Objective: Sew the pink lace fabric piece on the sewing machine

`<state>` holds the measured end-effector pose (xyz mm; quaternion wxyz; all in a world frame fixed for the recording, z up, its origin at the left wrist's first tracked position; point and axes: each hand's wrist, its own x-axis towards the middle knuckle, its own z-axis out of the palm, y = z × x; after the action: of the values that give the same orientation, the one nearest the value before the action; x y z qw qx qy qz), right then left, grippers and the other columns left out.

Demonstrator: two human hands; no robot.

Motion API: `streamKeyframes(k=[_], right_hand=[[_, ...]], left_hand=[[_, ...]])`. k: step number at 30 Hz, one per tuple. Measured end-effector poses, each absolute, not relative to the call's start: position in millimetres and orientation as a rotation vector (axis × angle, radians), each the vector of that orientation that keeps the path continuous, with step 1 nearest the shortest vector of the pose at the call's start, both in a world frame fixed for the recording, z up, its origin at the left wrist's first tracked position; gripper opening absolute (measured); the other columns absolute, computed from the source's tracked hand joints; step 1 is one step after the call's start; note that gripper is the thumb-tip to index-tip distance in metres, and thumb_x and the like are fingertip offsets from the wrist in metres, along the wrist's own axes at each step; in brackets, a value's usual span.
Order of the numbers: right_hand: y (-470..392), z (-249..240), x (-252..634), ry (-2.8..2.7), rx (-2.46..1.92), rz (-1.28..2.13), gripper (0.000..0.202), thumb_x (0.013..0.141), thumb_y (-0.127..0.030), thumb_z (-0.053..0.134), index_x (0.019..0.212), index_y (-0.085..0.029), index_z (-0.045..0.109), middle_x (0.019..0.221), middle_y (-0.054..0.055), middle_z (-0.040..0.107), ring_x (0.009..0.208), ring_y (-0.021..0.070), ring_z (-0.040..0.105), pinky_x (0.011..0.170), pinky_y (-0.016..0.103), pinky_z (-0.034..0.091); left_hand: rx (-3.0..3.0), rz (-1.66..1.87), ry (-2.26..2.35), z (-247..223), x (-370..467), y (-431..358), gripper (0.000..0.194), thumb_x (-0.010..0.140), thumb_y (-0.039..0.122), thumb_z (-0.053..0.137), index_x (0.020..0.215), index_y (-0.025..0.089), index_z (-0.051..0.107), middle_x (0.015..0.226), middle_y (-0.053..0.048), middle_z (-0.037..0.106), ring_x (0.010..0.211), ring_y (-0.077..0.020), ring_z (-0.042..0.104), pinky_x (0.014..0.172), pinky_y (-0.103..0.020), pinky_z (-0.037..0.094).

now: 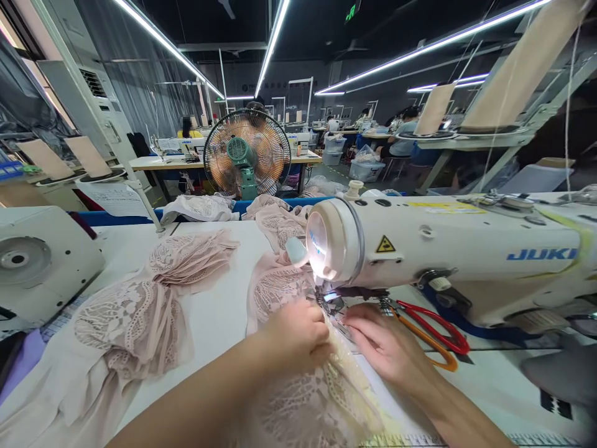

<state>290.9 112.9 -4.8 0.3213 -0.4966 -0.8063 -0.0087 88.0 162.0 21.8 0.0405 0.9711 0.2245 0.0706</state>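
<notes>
Lace piece [321,392], pale pink and openwork, lies under our 2 hands on the white table [219,317], its leading edge fed in beneath the presser foot [332,306] of the Juki sewing machine [448,249]. Our left hand [296,336] rests flat on the lace with fingers curled together, pressing it down just left of the needle area; our right hand [382,345] lies on the other side, fingers extended toward the foot and pinching or steadying the edge, though we cannot tell whether they actually clamp the fabric. Both sets of fingertips sit very near the needle, so the plainest risk, in our judgement, is a pricked finger if the machine runs while they are this close. Lace this open could also snag on the foot or be pulled down into the needle plate, and uneven pressure between our hands would likely skew the seam or pucker the edge. Red and orange scissors [431,336] lie just beside our right hand under the machine arm; a sweep of the wrist could knock them or catch the lace on their blades. To the left, stacked lace pieces [158,298] lie spread on the table, well apart from the needle, and a fan [247,152] stands behind; its draught, if running, might lift loose lace edges.
</notes>
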Motion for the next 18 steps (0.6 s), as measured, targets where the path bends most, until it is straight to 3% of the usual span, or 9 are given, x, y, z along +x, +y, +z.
streamKeyframes(k=[3, 5, 8, 12, 15, 18], right_hand=[[112, -3, 293, -2.127, -1.258, 0.069, 0.025, 0.090, -0.018, 0.040, 0.086, -0.022, 0.064, 0.087, 0.005, 0.067, 0.076, 0.0180, 0.064, 0.064, 0.029, 0.051], [111, -4, 293, -2.097, -1.221, 0.127, 0.022, 0.090, -0.019, 0.041, 0.089, -0.022, 0.064, 0.088, 0.005, 0.066, 0.078, 0.0178, 0.062, 0.066, 0.029, 0.050], [106, -5, 292, -2.029, -1.194, 0.198, 0.025, 0.093, -0.024, 0.042, 0.111, -0.021, 0.059, 0.082, 0.004, 0.062, 0.074, 0.0164, 0.059, 0.064, 0.027, 0.048], [95, 0, 283, -2.181, -1.002, 0.634, 0.053, 0.096, -0.050, 0.032, 0.139, -0.020, 0.036, 0.068, -0.002, 0.055, 0.058, 0.0135, 0.053, 0.057, 0.024, 0.045], [87, 6, 274, -2.291, -0.916, 0.786, 0.054, 0.092, -0.057, 0.037, 0.132, -0.022, 0.048, 0.070, 0.000, 0.059, 0.063, 0.0149, 0.055, 0.061, 0.024, 0.046], [85, 7, 270, -2.322, -1.020, 0.748, 0.032, 0.092, -0.043, 0.043, 0.100, -0.023, 0.067, 0.070, 0.001, 0.062, 0.066, 0.0160, 0.057, 0.063, 0.024, 0.045]], left_hand=[[2.852, 0.015, 0.638, 21, 92, 156, 0.014, 0.078, 0.030, 0.058, 0.071, 0.018, 0.054, 0.075, -0.004, 0.059, 0.076, -0.0193, 0.054, 0.069, -0.031, 0.045], [2.628, 0.167, 0.744, 19, 89, 159, 0.012, 0.075, 0.022, 0.057, 0.068, 0.019, 0.048, 0.073, 0.000, 0.056, 0.071, -0.0161, 0.052, 0.067, -0.027, 0.043], [2.268, 0.543, 0.968, 18, 79, 171, 0.016, 0.077, 0.021, 0.049, 0.065, 0.020, 0.039, 0.066, 0.003, 0.048, 0.064, -0.0122, 0.047, 0.060, -0.023, 0.039], [2.168, 0.713, 1.225, 17, 71, 185, 0.017, 0.081, 0.023, 0.037, 0.066, 0.021, 0.029, 0.061, 0.005, 0.037, 0.060, -0.0117, 0.041, 0.057, -0.023, 0.035], [2.176, 0.747, 1.352, 12, 73, 188, 0.017, 0.080, 0.021, 0.035, 0.066, 0.022, 0.025, 0.061, 0.004, 0.036, 0.060, -0.0123, 0.041, 0.057, -0.024, 0.033], [2.241, 0.676, 1.390, 8, 75, 185, 0.015, 0.079, 0.019, 0.037, 0.066, 0.021, 0.030, 0.062, 0.003, 0.041, 0.061, -0.0138, 0.044, 0.058, -0.025, 0.034]])
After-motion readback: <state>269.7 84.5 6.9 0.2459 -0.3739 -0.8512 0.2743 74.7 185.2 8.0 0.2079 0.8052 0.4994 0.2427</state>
